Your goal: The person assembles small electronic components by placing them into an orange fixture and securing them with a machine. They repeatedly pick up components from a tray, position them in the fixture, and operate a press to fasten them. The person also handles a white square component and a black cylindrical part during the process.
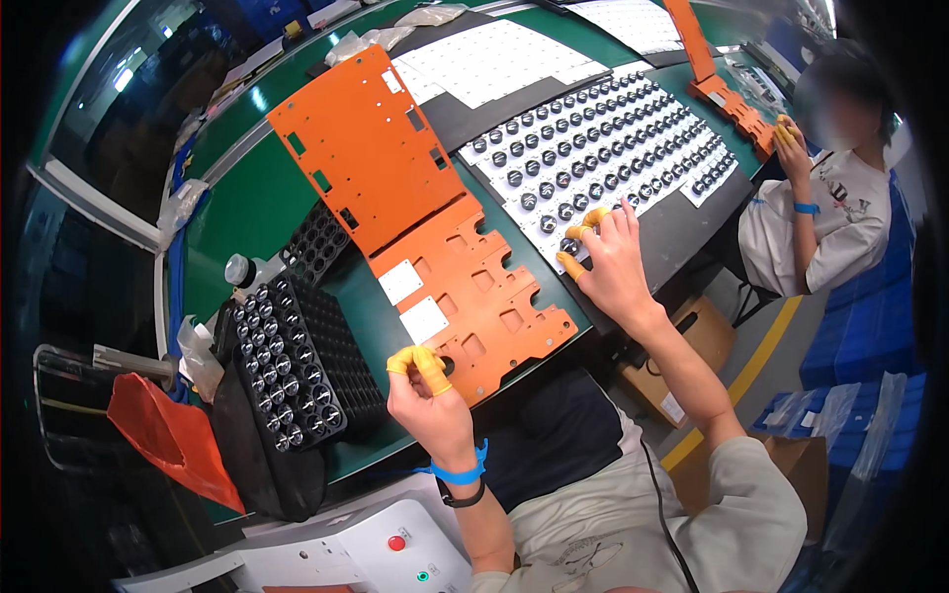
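My right hand [610,259], with yellow finger cots on its fingertips, reaches to the near-left corner of a white board [509,203] set with rows of round black lens cups [565,211]. Its thumb and index finger close around one lens cup [570,245] at that corner. My left hand [430,400], also in yellow finger cots, is curled at the near edge of an orange fixture plate [479,287]; whatever its fingers hold is hidden. Two small white square plates [423,320] lie on the fixture. Its hinged orange lid [361,148] stands raised behind.
Stacked black trays [336,366] of shiny lens cups stand at left, beside an orange-red bag [170,435]. More white boards [494,61] lie farther back on the green table. At right sits another person [825,198] with a second orange fixture [732,109].
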Tool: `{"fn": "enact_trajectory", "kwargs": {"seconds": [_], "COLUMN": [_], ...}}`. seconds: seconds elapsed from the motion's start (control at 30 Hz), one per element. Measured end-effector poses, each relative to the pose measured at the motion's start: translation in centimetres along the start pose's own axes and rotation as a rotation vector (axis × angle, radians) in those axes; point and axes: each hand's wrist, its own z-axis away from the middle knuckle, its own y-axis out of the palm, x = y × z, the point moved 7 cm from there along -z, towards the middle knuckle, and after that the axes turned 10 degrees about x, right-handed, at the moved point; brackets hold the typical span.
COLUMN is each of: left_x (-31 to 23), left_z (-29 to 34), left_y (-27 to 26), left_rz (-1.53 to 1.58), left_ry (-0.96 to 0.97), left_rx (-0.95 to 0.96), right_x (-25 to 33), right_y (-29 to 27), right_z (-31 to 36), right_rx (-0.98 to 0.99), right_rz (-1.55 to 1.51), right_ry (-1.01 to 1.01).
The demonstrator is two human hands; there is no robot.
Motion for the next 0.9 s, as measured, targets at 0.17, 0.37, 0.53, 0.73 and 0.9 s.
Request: {"fn": "enact_trajectory", "kwargs": {"seconds": [0.17, 0.37, 0.53, 0.73, 0.9], "left_x": [0.0, -0.6, 0.0, 1.9, 3.1], "left_z": [-1.2, -2.8, -5.3, -8.0, -8.9], "left_y": [-1.0, -1.4, -0.2, 1.5, 1.9], "left_rz": [-0.227, -0.324, -0.610, -0.655, -0.818], "left_ry": [-0.059, -0.129, 0.098, -0.130, -0.179], "left_rx": [-0.024, -0.024, -0.068, 0.120, 0.138], "right_x": [-0.1, 0.3, 2.1, 3.8, 6.3], "right_y": [-0.3, -1.1, -2.8, -3.6, -2.0], "right_z": [0.2, 0.2, 2.6, 6.3, 6.5], "right_rx": [0.006, -0.036, -0.197, -0.202, -0.078], "right_rz": [0.015, -0.005, -0.103, -0.293, -0.458], "right_ry": [-0.007, -0.032, -0.157, -0.249, -0.293]}}
